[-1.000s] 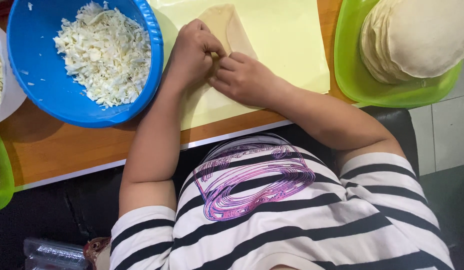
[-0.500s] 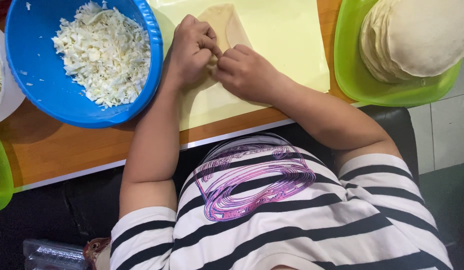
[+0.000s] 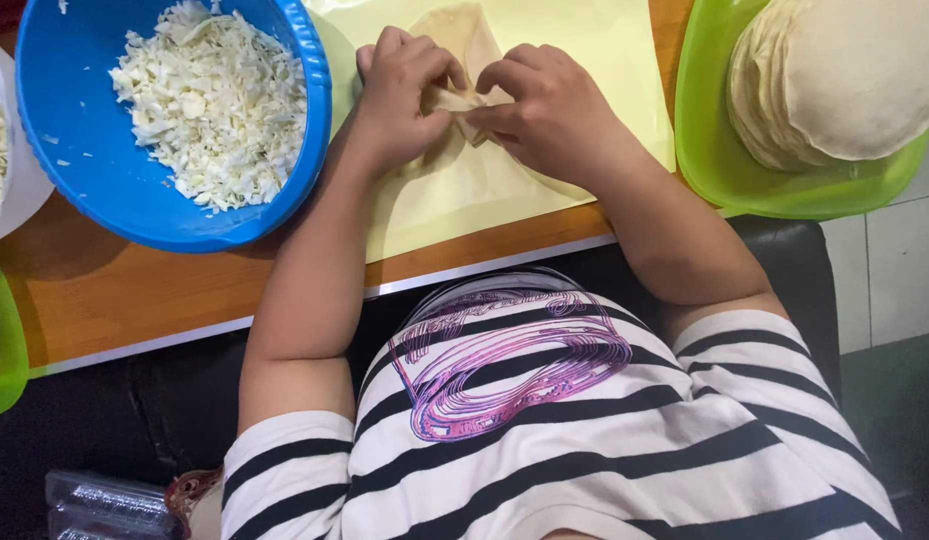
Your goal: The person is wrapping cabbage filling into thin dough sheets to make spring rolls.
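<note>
Fingers pinched in tighter since a moment ago

We've got left hand (image 3: pixel 405 95) and right hand (image 3: pixel 550 110) together, pinching the wrapper (image 3: pixel 465 60) on the yellow mat (image 3: pixel 585 40), right of the blue bowl (image 3: pixel 105 190); fold looks nearly closed.

My two bare forearms reach forward and converge; left hand (image 3: pixel 405 95) and right hand (image 3: pixel 550 110) meet fingertip to fingertip, fingers curled, knuckles up, both closed in a pinch.
</note>
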